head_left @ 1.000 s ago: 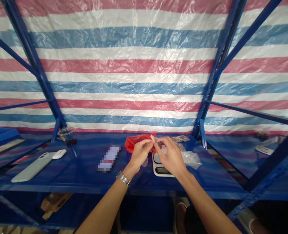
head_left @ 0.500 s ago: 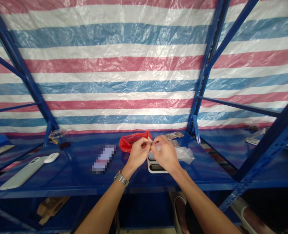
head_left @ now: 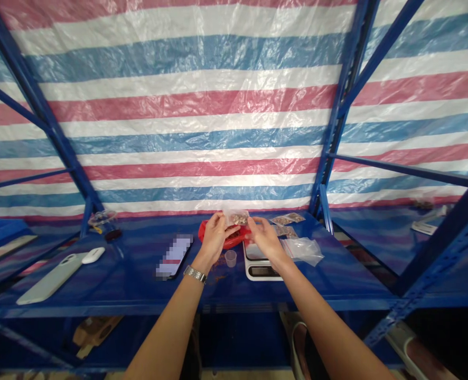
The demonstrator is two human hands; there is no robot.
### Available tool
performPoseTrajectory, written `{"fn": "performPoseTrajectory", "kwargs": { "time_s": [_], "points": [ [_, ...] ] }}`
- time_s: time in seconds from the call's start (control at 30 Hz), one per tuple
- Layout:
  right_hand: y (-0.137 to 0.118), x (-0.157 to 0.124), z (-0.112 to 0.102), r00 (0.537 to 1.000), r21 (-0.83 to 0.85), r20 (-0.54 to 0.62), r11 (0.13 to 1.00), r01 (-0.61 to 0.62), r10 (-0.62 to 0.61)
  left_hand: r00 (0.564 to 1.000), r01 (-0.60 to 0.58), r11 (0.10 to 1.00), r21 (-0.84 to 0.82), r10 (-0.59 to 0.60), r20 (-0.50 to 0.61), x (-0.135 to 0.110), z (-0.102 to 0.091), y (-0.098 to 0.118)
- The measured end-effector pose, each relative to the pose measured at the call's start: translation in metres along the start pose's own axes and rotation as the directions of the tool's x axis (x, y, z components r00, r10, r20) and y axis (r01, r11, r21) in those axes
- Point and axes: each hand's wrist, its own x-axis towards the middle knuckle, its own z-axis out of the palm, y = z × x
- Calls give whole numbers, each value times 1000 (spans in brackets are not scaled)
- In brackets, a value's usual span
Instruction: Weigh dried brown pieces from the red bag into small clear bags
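Observation:
A small clear plastic bag [head_left: 239, 217] with brownish bits in its lower part is held up between my hands. My left hand [head_left: 215, 237] pinches its left side, thumb in front. At the bag's right edge, the fingers of my right hand [head_left: 264, 236] grip it. Behind and below hangs the open rim of a red plastic bag [head_left: 204, 235] holding brown material. A small clear cup [head_left: 230, 258] stands on the shelf below the bag. Under my right wrist sits a white digital scale [head_left: 253, 268], partly covered by that hand.
Filled small bags [head_left: 287, 219] and flat clear plastic bags [head_left: 303, 250] lie right of the scale. Leftward are a phone with a blurred screen [head_left: 174, 257], a pale phone [head_left: 52, 278] and a white earbud case [head_left: 93, 255]. Brown crumbs lie near the cup. Blue uprights [head_left: 329, 158] frame the shelf.
My hands have moved apart and up from close together over the scale, slightly left. The small filled bag now shows stretched between them, and the clear cup and crumbs have come into sight.

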Motion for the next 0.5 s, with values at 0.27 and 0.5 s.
{"fn": "performPoseTrajectory", "kwargs": {
  "time_s": [0.27,0.5],
  "points": [
    [-1,31,31,925,-188,-165,932,311,-342,919,-182,690,701,373,-128,21,-30,-16],
    [5,29,40,902,-324,22,850,414,-431,945,-284,280,917,244,219,12,-29,-19]
  ]
}}
